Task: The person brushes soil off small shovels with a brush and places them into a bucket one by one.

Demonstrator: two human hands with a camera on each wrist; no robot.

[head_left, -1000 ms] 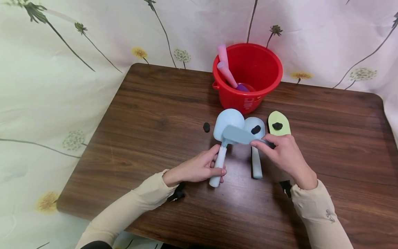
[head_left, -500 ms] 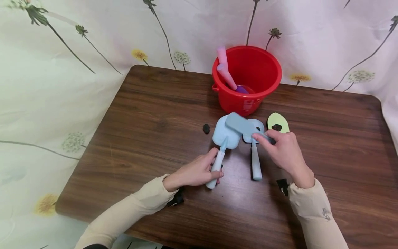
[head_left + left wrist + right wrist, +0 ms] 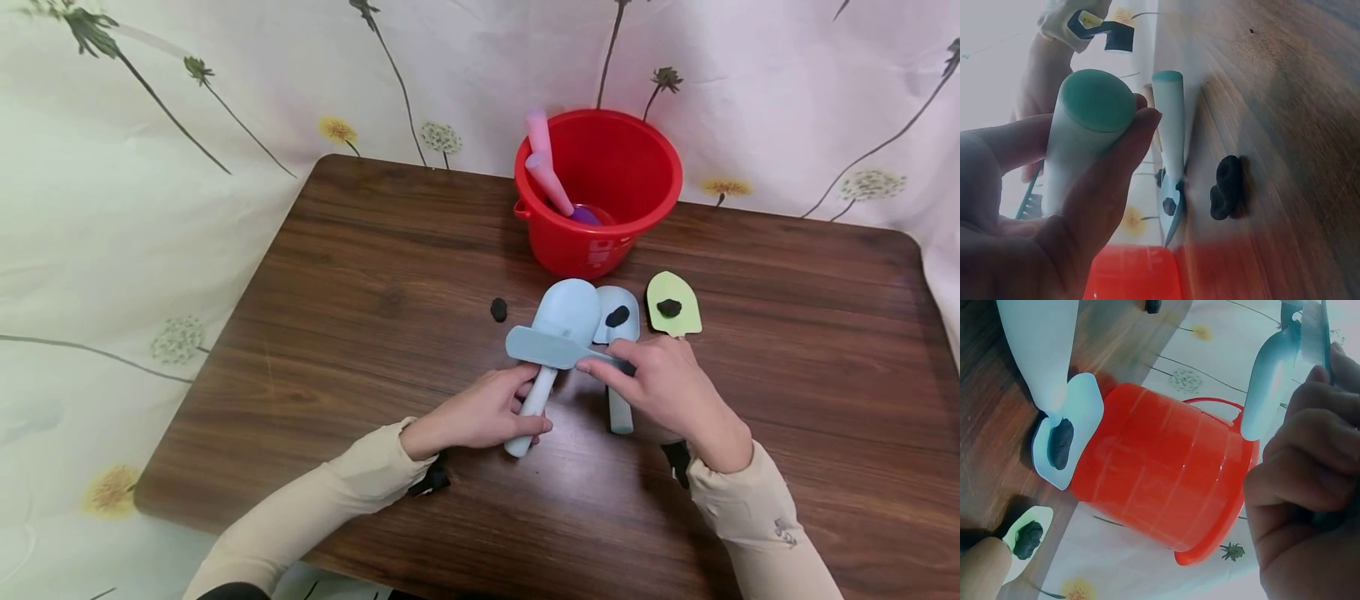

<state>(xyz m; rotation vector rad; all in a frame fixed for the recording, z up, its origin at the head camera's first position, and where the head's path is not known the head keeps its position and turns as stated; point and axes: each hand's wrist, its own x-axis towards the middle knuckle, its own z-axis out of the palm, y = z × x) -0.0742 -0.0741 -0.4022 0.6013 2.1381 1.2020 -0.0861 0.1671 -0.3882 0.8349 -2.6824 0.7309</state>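
In the head view, my left hand (image 3: pixel 483 408) grips the pale handle of a light-blue toy shovel (image 3: pixel 570 302), its blade pointing away toward the bucket. My right hand (image 3: pixel 675 387) pinches the handle of a blue brush (image 3: pixel 543 346). The brush head lies across the lower part of the shovel blade, near the handle. Pale bristles (image 3: pixel 1313 340) show in the right wrist view. To the right, a smaller blue shovel (image 3: pixel 628 332) lies on the table with a black lump on its blade, and a green shovel (image 3: pixel 667 285) bears another black lump (image 3: pixel 670 308).
A red bucket (image 3: pixel 577 250) stands at the back of the wooden table (image 3: pixel 360 275), with pink-handled tools (image 3: pixel 551 179) in it. One loose black lump (image 3: pixel 498 310) lies left of the shovels. More black lumps (image 3: pixel 1229 181) show in the left wrist view. A flowered cloth (image 3: pixel 262 83) hangs behind.
The brush first went up toward the blade's far part, then came down and left to the blade's base. The held shovel swung slightly, its blade now further right.
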